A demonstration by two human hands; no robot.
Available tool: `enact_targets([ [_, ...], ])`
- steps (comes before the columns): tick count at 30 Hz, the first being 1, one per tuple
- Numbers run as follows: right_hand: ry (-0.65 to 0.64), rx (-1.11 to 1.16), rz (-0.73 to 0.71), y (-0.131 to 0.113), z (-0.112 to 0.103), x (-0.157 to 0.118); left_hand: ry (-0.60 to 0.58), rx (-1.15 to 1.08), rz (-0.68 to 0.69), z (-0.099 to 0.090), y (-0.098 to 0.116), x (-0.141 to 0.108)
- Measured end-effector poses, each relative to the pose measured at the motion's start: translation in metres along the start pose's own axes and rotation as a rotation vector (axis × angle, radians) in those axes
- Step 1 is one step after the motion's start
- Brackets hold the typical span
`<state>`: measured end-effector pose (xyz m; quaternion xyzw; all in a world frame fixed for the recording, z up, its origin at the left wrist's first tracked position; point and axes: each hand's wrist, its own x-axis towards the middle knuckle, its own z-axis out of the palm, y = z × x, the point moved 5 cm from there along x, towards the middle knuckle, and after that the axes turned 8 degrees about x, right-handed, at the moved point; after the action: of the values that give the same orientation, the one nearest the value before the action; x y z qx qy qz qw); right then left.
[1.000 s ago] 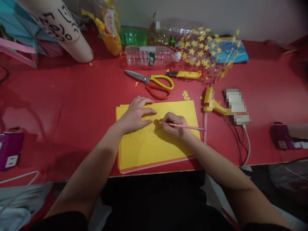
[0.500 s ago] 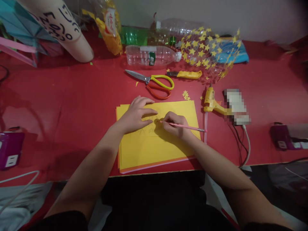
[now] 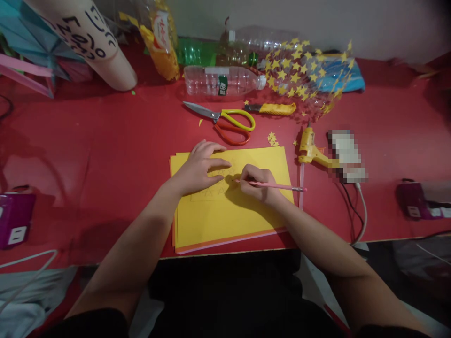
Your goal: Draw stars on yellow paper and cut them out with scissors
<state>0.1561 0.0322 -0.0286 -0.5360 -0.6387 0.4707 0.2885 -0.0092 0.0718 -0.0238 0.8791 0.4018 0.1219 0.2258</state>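
Note:
Yellow paper [image 3: 218, 223] lies on top of orange and pink sheets on the red table. Faint pencil marks, some like star outlines, run across its middle. My left hand [image 3: 200, 170] rests on the paper's upper left, fingers spread and holding nothing. In my right hand [image 3: 259, 183] is a pink pencil [image 3: 278, 186], gripped close to its point. The pencil tip meets the paper just right of my left fingertips, in the shadow of my right hand. The far end of the pencil points right.
Beyond the paper lie scissors [image 3: 225, 121], a yellow utility knife [image 3: 273, 109] and small yellow stars [image 3: 272, 139]. A glue gun [image 3: 308, 149] and a blurred-out phone [image 3: 348, 157] are on the right. Behind are plastic bottles [image 3: 221, 81], one star-covered [image 3: 299, 70], and a white tumbler [image 3: 112, 70].
The pencil tip has shifted very slightly down on the paper, and my right hand with it. My left hand stays in place.

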Motion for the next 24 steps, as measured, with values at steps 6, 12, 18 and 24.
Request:
enact_targets([
  [6,-0.019,0.005,-0.078,-0.0007,0.0000,0.0001,0.005,0.005,0.001,0.0003,-0.0002,0.0002],
  [12,-0.030,-0.012,-0.101,-0.0030,-0.0004,-0.0004,0.016,-0.008,-0.002,0.0006,-0.0008,-0.0004],
  [18,-0.029,-0.041,-0.091,-0.0030,-0.0004,-0.0006,0.007,0.005,0.002,0.0003,0.0000,-0.0004],
  [24,-0.029,-0.002,-0.100,-0.0024,0.0002,-0.0016,0.008,0.011,0.001,0.0004,-0.0001,-0.0002],
])
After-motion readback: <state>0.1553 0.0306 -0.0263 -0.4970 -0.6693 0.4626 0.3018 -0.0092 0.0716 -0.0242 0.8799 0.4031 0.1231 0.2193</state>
